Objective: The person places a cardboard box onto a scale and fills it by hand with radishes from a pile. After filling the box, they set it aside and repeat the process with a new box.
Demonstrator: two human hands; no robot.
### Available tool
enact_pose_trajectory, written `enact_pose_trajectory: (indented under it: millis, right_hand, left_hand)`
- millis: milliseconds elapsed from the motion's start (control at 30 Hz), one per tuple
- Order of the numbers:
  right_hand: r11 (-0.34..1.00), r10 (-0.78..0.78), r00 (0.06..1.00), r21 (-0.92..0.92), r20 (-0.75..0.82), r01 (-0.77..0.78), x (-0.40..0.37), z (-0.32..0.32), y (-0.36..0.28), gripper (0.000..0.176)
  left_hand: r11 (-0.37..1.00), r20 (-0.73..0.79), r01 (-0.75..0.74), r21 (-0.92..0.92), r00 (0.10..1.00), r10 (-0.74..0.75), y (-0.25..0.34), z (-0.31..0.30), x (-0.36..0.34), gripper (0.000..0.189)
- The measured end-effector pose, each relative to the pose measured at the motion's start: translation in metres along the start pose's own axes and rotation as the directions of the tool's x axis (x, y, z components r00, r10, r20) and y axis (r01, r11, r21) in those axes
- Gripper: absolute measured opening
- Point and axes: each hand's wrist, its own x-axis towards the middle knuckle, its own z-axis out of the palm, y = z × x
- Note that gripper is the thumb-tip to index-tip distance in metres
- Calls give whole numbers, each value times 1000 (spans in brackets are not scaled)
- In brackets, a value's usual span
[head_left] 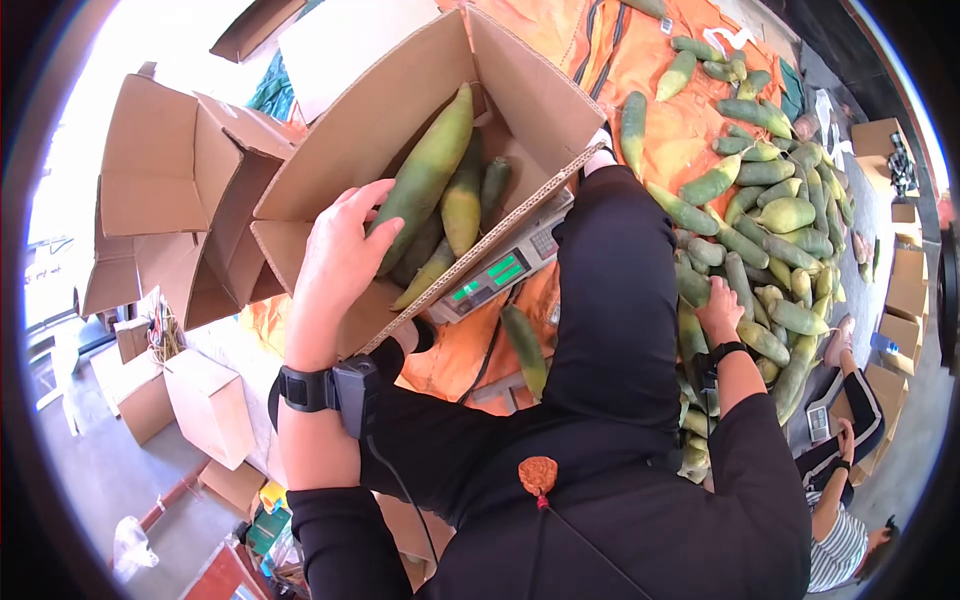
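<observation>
A large green radish leans inside an open cardboard box. My left hand is at its lower end, thumb on the near side and fingers along its left edge. Several more green radishes lie deeper in the box. To the right, my right hand reaches into a big pile of green radishes, its fingers curled over a radish that is partly hidden. Under the box's right side a scale shows lit green digits.
Empty open cartons stand left of the box. An orange sheet covers the ground. One loose radish lies between my legs. At lower right another person sits near a small scale. More cartons line the right side.
</observation>
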Motion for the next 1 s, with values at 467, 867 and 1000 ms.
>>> enact_pose_trajectory:
  millis: [467,867,1000]
  right_hand:
    - [530,-225,324,163,-919,832,-51,-270,-96,58]
    - [-449,-495,213,458,-842,767,-184,-324,-273,71]
    - [-668,-504,325,600,-800,440,-184,-301,-307,64]
  left_hand:
    - [876,-28,-53,-479,999,45,3,-12,-3,44]
    - [658,-39,-184,-730,973,229,23,-11,-4,85]
    - [543,-159,-240,-804,968,192,36,-11,-5,66]
